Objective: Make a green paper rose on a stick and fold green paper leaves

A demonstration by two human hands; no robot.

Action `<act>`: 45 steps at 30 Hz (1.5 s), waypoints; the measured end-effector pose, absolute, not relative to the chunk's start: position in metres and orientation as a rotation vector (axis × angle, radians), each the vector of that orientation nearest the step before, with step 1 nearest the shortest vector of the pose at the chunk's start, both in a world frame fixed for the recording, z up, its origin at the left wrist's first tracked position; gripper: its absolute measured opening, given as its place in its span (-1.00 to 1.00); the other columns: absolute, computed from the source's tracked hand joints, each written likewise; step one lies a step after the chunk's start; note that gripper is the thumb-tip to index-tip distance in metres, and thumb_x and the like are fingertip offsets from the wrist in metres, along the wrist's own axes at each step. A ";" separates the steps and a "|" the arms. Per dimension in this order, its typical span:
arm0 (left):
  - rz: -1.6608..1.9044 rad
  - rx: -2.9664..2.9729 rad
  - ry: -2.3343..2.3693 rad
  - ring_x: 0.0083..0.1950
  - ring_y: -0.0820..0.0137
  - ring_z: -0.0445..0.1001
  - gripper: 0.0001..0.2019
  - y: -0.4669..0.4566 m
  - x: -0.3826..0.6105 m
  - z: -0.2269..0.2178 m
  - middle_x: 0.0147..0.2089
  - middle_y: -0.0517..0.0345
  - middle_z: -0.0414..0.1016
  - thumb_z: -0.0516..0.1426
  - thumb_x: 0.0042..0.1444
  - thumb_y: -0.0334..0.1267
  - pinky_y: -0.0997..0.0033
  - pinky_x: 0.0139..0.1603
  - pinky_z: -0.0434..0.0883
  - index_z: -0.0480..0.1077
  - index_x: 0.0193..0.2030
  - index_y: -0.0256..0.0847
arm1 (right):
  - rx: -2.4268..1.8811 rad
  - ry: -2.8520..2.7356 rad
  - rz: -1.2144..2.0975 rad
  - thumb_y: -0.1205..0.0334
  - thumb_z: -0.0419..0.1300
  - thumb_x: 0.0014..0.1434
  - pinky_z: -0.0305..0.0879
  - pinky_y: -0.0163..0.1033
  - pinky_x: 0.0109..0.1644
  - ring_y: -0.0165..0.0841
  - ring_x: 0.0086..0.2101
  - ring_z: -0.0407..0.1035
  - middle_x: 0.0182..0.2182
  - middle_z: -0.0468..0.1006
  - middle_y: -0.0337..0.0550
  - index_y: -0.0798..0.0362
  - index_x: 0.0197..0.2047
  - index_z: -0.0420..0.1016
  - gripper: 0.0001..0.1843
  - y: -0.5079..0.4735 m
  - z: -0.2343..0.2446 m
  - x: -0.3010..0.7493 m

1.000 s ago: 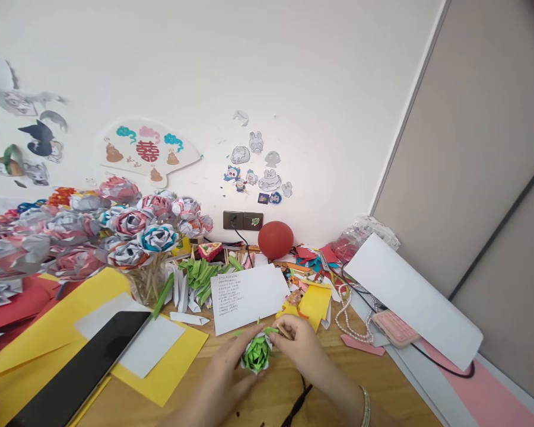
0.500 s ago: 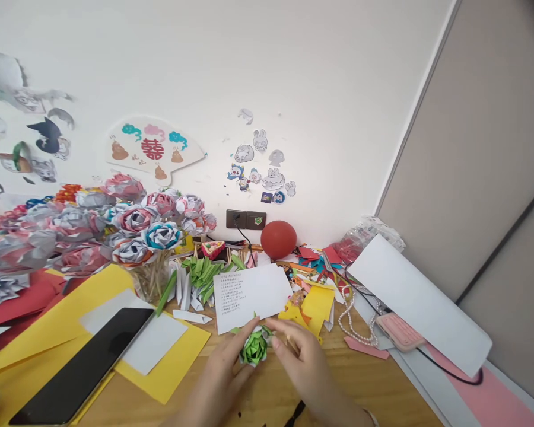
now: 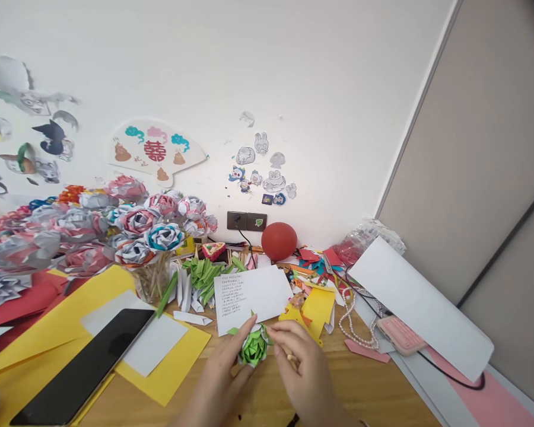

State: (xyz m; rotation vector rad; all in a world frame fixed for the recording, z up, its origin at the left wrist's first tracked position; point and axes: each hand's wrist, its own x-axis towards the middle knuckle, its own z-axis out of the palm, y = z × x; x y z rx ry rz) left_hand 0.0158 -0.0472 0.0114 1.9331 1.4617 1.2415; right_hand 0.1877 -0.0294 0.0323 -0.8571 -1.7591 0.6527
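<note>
A folded green and white paper flower (image 3: 254, 349) sits between my two hands above the table's front. My left hand (image 3: 226, 362) is closed around its left side, with the index finger stretched along the top edge. At the upper right edge, the thumb and fingertips of my right hand (image 3: 299, 362) pinch a petal. A thin pale stick (image 3: 292, 358) pokes out from the curled fingers of that hand; its far part is hidden. Green pointed paper leaves stick out behind the flower. Just beyond lies a white sheet with handwriting (image 3: 267, 293).
Left are a black tablet-like device (image 3: 84, 367) on yellow paper (image 3: 169, 379) and a bunch of paper flowers (image 3: 137, 219). Folded green strips (image 3: 202, 273) and a red balloon (image 3: 279, 241) stand behind. At right are a bead string (image 3: 349, 323) and a pink phone-like object (image 3: 400, 334).
The fingertips of my right hand have shifted slightly along the flower's right edge and now pinch it. My left hand keeps its hold. The view has tilted a little.
</note>
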 end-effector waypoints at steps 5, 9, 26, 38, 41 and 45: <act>1.240 1.938 1.477 -0.05 0.20 0.51 -0.44 -0.046 0.016 0.011 -0.05 0.03 0.56 0.07 0.02 -0.34 0.28 -0.04 0.43 0.24 0.22 -0.09 | -0.937 -1.711 0.743 0.44 0.07 0.08 0.36 -0.20 -0.05 -0.26 -0.12 0.41 -0.14 0.51 -0.09 -0.04 -0.07 0.52 -0.61 -0.026 0.029 0.186; 1.253 1.946 1.463 -0.06 0.20 0.51 -0.42 -0.047 0.017 0.012 -0.07 0.04 0.56 0.07 0.01 -0.37 0.28 -0.04 0.44 0.23 0.23 -0.07 | -0.884 -1.795 0.708 0.45 0.03 0.09 0.40 -0.30 -0.21 -0.29 -0.18 0.41 -0.17 0.47 -0.09 -0.04 -0.09 0.52 -0.61 -0.027 0.031 0.187; 1.258 1.961 1.409 -0.03 0.21 0.51 -0.42 -0.049 0.017 0.011 0.00 0.03 0.54 0.07 -0.03 -0.42 0.29 -0.01 0.43 0.28 0.19 -0.06 | -0.829 -2.020 0.362 0.54 -0.04 -0.02 0.39 -0.27 -0.25 -0.32 -0.29 0.42 -0.09 0.43 -0.09 -0.06 0.13 0.34 -0.35 -0.032 0.024 0.187; 1.274 1.929 1.446 0.07 0.15 0.45 -0.45 -0.048 0.016 0.012 0.10 -0.01 0.48 0.08 0.01 -0.35 0.29 -0.03 0.45 0.25 0.21 -0.15 | -0.851 -2.007 0.386 0.56 -0.05 -0.03 0.40 -0.31 -0.24 -0.30 -0.20 0.41 -0.05 0.42 -0.11 -0.10 0.20 0.26 -0.28 -0.032 0.021 0.186; 1.274 1.953 1.448 0.07 0.18 0.45 -0.42 -0.049 0.015 0.011 0.09 -0.03 0.49 0.05 -0.01 -0.40 0.30 -0.03 0.45 0.24 0.22 -0.18 | -0.798 -2.039 0.282 0.58 -0.08 -0.07 0.40 -0.26 -0.22 -0.33 -0.26 0.41 -0.06 0.40 -0.11 -0.08 0.21 0.22 -0.23 -0.032 0.019 0.186; 1.291 1.989 1.431 0.00 0.23 0.50 -0.45 -0.050 0.017 0.011 0.02 -0.02 0.53 0.03 0.00 -0.41 0.30 -0.04 0.46 0.26 0.20 -0.18 | -0.756 -2.058 0.184 0.58 -0.10 -0.06 0.39 -0.25 -0.29 -0.35 -0.34 0.40 -0.07 0.39 -0.07 -0.02 0.16 0.28 -0.29 -0.030 0.019 0.187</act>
